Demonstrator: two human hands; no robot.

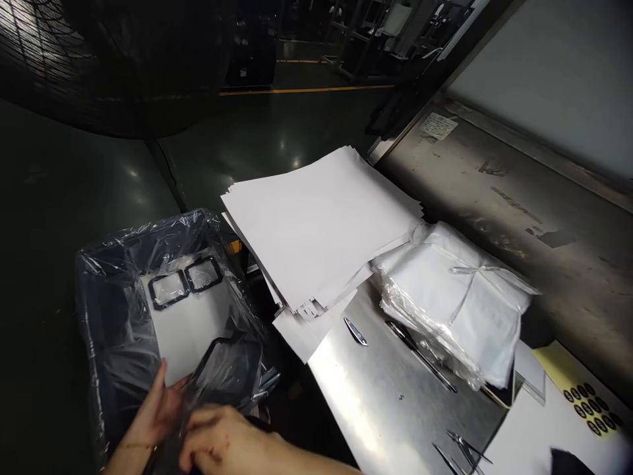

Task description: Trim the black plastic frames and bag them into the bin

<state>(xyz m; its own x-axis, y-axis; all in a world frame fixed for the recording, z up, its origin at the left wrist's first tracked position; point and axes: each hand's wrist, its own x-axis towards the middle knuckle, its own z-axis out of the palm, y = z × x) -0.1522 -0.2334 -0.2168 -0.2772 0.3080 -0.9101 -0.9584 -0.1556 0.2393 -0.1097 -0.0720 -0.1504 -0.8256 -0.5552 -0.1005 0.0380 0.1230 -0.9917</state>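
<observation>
- Both hands work at the bottom edge of the view, over the near rim of a bin lined with a clear plastic liner.
- The right hand is closed around a clear plastic bag with a dark rectangular frame inside it, gripping the bag's near end.
- The left hand pinches the same bag from the left, thumb up, fingers hidden beneath the plastic.
- The bag lies tilted over the bin's near right corner, partly above a white sheet that rests inside the bin.
- At the far end of that sheet lie two black frames, side by side and touching.
- To the right stands a metal table; tweezers lie at its near edge, a pen and a small metal blade further in.
- A yellow sheet of black round stickers sits at the table's right edge.
- A tied bundle of clear bags lies just beyond the pen.
- A stack of white paper overhangs the table's left edge, touching the bundle.
- Beyond is a dark floor with an orange line.
</observation>
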